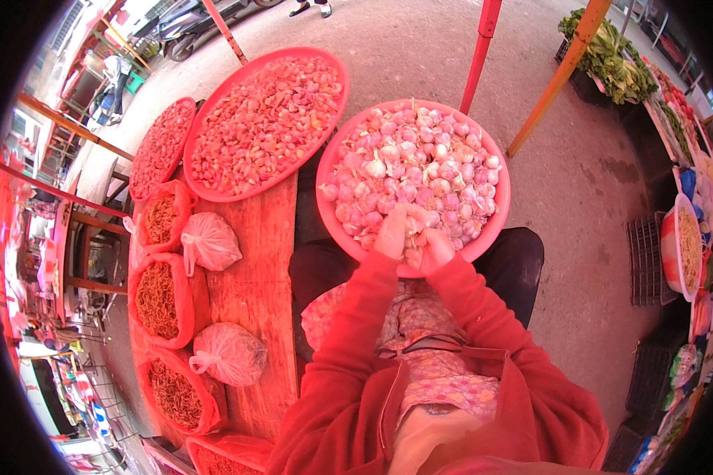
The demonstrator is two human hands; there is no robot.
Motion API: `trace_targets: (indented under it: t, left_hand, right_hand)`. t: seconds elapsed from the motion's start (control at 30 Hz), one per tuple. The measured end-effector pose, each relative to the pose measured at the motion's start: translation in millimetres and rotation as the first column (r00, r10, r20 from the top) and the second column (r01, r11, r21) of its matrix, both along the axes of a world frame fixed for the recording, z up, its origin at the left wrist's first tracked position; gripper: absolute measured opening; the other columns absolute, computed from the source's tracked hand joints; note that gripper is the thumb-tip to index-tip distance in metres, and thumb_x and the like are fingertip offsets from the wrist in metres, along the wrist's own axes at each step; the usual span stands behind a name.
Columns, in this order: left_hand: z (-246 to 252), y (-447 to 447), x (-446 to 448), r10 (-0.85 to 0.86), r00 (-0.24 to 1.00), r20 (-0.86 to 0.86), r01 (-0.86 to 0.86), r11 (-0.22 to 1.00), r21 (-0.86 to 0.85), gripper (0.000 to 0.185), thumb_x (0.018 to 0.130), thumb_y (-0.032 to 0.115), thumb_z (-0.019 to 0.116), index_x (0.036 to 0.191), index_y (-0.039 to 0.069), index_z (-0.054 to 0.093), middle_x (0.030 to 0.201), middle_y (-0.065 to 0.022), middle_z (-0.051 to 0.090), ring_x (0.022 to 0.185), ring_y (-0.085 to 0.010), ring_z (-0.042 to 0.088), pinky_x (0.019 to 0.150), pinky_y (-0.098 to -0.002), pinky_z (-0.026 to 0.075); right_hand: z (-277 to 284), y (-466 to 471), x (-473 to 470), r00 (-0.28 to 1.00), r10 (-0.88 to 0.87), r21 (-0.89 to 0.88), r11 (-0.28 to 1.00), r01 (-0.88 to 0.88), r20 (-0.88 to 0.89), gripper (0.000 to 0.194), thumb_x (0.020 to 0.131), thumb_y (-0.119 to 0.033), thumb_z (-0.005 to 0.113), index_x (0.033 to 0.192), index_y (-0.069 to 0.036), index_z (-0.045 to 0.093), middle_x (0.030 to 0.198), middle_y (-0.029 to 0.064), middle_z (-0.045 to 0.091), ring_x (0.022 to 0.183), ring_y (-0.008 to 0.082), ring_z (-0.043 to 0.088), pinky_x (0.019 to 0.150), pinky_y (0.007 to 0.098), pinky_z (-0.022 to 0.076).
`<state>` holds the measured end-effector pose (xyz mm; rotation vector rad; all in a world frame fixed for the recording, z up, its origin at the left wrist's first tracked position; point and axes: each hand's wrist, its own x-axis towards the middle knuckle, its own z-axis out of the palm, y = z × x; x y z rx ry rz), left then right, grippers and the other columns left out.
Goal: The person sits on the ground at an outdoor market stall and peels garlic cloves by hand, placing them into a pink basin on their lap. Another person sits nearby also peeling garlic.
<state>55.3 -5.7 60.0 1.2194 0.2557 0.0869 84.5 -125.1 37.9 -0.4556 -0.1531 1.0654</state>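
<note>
A wide pink plastic basin (pixel 502 205) heaped with garlic bulbs (pixel 413 160) rests across my lap, over dark trousers and a flowered apron. My left hand (pixel 394 230) and my right hand (pixel 437 249) meet above its near edge, fingers curled together around a garlic bulb (pixel 415 225). The fingers partly cover that bulb, and which hand bears it more cannot be told. Loose bulbs lie just beyond my fingertips. Left of the basin, a large round tray (pixel 346 89) carries many peeled or separated cloves.
A wooden table (pixel 261 261) at my left holds a smaller clove tray (pixel 160 148), open bags of dried goods (pixel 157 300) and tied plastic bags (pixel 229 354). Red (pixel 481 56) and yellow poles (pixel 558 77) stand ahead. Leafy vegetables (pixel 615 59) and a black crate (pixel 647 261) are at right.
</note>
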Motion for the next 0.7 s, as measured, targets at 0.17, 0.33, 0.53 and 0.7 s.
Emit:
trace_targets:
  t: [0.17,0.33,0.53,0.7]
  left_hand:
    - [12,22,-1,-0.083,0.981,-0.177,0.080,0.997,-0.021,0.036,0.098,0.031,0.041,0.094,0.004,0.065,0.074,-0.0032,0.061,0.064,-0.0106,0.057,0.055,-0.0242,0.046]
    - [-19,23,10,0.023,0.991,-0.128,-0.025,1.000,-0.013,0.016,0.085,0.013,0.054,0.077,0.003,0.065,0.074,-0.0046,0.061,0.061,-0.0108,0.054,0.051,-0.0257,0.043]
    - [-43,44,7,-0.155,0.983,-0.096,0.170,0.969,0.178,0.012,0.079,0.007,0.056,0.089,0.003,0.059,0.075,-0.0043,0.059,0.062,-0.0106,0.054,0.052,-0.0254,0.043]
    - [-35,16,13,-0.007,0.996,-0.091,0.013,0.997,0.070,0.049,0.094,0.048,0.038,0.096,0.004,0.061,0.074,-0.0066,0.061,0.057,-0.0156,0.056,0.048,-0.0261,0.046]
  right_hand:
    - [11,-1,-12,0.979,-0.086,-0.167,0.984,0.054,-0.186,0.049,0.089,-0.016,0.052,0.137,-0.016,0.042,0.089,0.0015,0.056,0.075,0.0131,0.058,0.072,0.0341,0.0535]
    - [40,1,-20,0.978,-0.004,-0.055,0.998,-0.008,-0.207,0.016,0.088,-0.013,0.051,0.101,-0.005,0.055,0.082,0.0055,0.061,0.071,0.0164,0.060,0.066,0.0320,0.0517]
    - [59,4,-19,0.997,-0.018,-0.500,0.864,0.053,0.074,0.023,0.093,-0.023,0.052,0.106,-0.004,0.056,0.074,0.0056,0.060,0.060,0.0135,0.057,0.055,0.0260,0.0472]
    - [74,7,-22,0.961,-0.079,-0.362,0.916,0.175,0.267,0.029,0.096,-0.032,0.048,0.109,-0.007,0.056,0.077,0.0034,0.057,0.061,0.0117,0.054,0.053,0.0254,0.0431]
